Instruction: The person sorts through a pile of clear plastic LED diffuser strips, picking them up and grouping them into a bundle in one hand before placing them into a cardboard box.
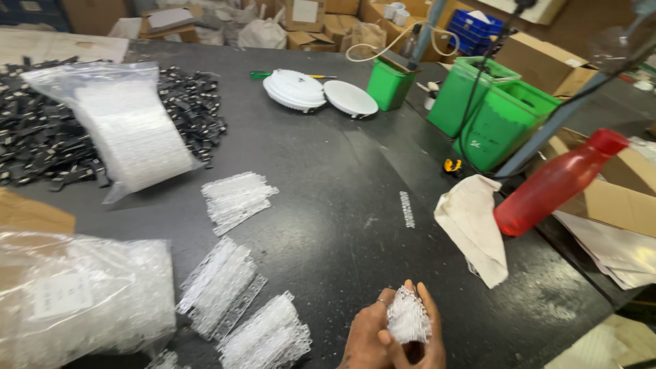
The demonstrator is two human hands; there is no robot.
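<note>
I see both hands at the bottom edge of the head view, pressed together around one bundle of clear plastic strips (408, 320). My left hand (365, 338) cups the bundle from the left and below, with the thumb laid across its lower front. My right hand (430, 331) closes on it from the right, fingers curled over the top edge. The bundle stands roughly upright between the palms, above the near part of the dark worktable (342, 178).

Three more stacks of the same clear strips lie flat on the table to the left of the hands: a near stack (266, 336), a middle stack (220, 285) and a far stack (237, 199). A single short strip (406, 208) lies apart, near the table's centre.

A filled clear bag (82, 294) sits at the left near corner. A second filled bag (126, 126) rests partly on a heap of small black parts (41, 137).

To the right of the hands lies a crumpled white cloth (475, 225). A red bottle (557, 181) lies tilted just beside it. Green bins (502, 116) stand behind these. Two white round lamp housings (318, 92) lie at the far side.
</note>
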